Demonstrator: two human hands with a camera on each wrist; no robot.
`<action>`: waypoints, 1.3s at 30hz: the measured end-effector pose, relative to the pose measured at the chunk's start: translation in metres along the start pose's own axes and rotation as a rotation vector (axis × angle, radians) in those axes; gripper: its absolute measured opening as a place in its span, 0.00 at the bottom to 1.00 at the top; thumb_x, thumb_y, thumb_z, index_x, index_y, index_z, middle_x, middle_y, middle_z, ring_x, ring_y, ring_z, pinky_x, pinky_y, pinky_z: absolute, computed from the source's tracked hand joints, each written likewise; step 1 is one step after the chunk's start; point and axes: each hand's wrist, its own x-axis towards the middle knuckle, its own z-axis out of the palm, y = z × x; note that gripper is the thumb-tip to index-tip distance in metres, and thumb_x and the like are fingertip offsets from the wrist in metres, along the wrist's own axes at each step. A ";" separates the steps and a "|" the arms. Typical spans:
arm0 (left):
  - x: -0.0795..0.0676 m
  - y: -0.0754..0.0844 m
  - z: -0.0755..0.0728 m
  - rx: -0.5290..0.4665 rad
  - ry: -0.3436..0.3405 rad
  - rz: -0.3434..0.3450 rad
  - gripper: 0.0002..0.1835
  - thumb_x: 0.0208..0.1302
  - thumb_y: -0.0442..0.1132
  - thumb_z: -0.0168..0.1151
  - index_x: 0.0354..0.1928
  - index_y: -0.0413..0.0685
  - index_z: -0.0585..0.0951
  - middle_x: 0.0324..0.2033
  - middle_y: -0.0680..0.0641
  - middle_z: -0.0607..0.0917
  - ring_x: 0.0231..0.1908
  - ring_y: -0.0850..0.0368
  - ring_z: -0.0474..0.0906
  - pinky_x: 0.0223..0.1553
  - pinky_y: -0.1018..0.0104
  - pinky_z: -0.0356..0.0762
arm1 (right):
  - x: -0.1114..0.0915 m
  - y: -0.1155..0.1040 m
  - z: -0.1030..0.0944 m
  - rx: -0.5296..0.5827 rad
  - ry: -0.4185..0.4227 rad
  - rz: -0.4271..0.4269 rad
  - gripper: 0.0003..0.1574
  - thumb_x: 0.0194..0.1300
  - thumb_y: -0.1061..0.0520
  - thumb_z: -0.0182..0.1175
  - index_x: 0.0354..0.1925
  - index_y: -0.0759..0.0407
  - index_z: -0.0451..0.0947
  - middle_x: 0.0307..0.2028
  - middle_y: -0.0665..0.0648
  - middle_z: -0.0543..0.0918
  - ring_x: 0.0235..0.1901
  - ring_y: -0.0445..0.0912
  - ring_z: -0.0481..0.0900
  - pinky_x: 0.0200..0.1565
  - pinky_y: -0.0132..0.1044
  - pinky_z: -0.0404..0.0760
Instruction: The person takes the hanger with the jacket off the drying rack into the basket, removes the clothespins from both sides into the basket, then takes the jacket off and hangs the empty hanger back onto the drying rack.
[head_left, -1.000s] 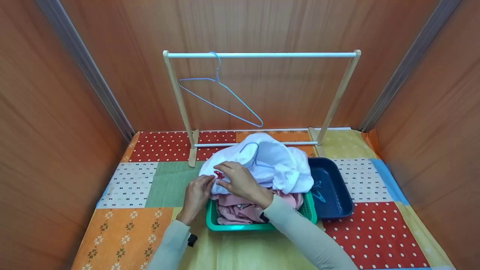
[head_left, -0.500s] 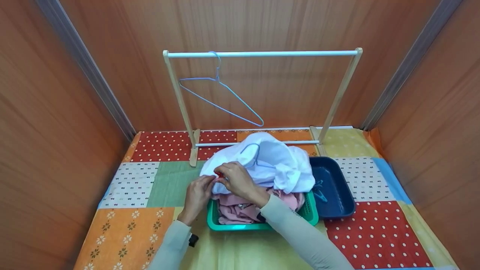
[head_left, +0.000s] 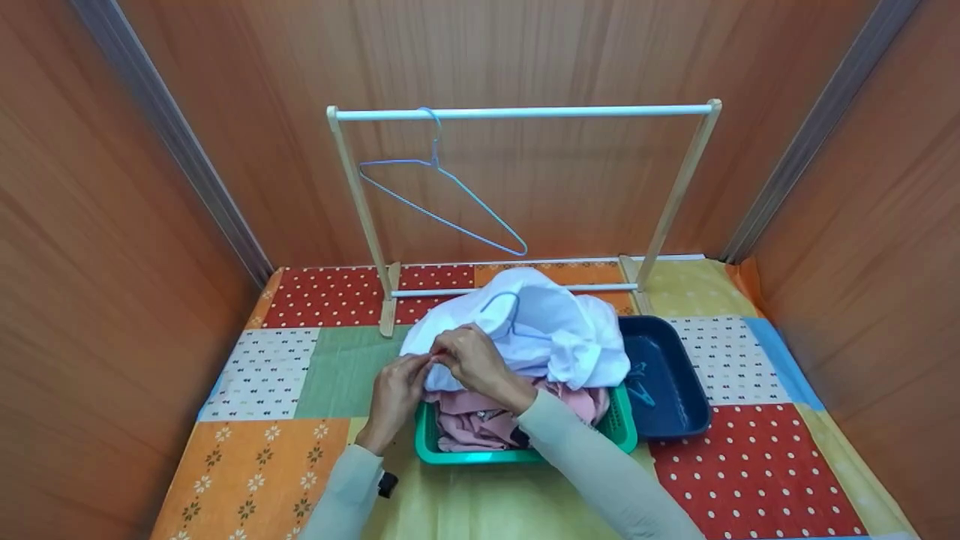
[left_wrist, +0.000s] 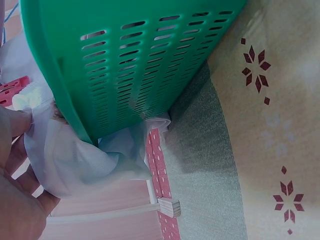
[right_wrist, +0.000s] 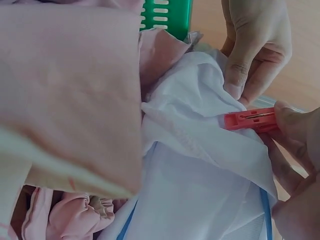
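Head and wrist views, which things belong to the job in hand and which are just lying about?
Apparently in use: white garment, hanger inside it, red clothespin, green basket beneath.
Apparently idle: empty hanger, rack, pink clothes, navy tray, blue clothespins.

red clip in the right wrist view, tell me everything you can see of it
The red clip looks like slotted plastic with a thin metallic-looking wire. It lies almost level in that view, one end pinched by the right hand, the other meeting the white cloth. Whether it grips the cloth is unclear.
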 end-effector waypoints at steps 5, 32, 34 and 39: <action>-0.002 -0.001 0.001 -0.003 0.011 0.027 0.09 0.64 0.42 0.58 0.41 0.52 0.86 0.32 0.54 0.87 0.34 0.62 0.82 0.34 0.66 0.81 | -0.003 -0.002 -0.002 0.006 0.000 0.004 0.02 0.59 0.54 0.62 0.31 0.50 0.82 0.29 0.44 0.86 0.33 0.39 0.83 0.44 0.36 0.78; -0.003 0.000 0.002 -0.014 -0.030 -0.048 0.10 0.61 0.40 0.61 0.43 0.50 0.85 0.37 0.53 0.88 0.41 0.56 0.83 0.43 0.60 0.81 | -0.033 -0.007 -0.060 0.209 0.031 -0.037 0.15 0.62 0.46 0.59 0.42 0.53 0.79 0.35 0.51 0.84 0.36 0.41 0.82 0.41 0.33 0.81; -0.003 0.000 0.002 -0.021 -0.032 -0.063 0.10 0.62 0.41 0.61 0.43 0.51 0.85 0.37 0.53 0.88 0.41 0.57 0.83 0.43 0.60 0.81 | -0.037 -0.004 -0.066 0.223 0.034 -0.022 0.15 0.62 0.46 0.59 0.42 0.52 0.79 0.35 0.52 0.83 0.37 0.41 0.81 0.41 0.33 0.81; -0.002 0.000 0.002 -0.028 -0.029 -0.075 0.10 0.62 0.41 0.60 0.44 0.52 0.85 0.37 0.53 0.87 0.41 0.57 0.83 0.44 0.60 0.82 | -0.051 0.006 -0.079 0.242 0.048 0.023 0.16 0.62 0.45 0.59 0.46 0.49 0.78 0.38 0.51 0.83 0.39 0.39 0.80 0.42 0.34 0.82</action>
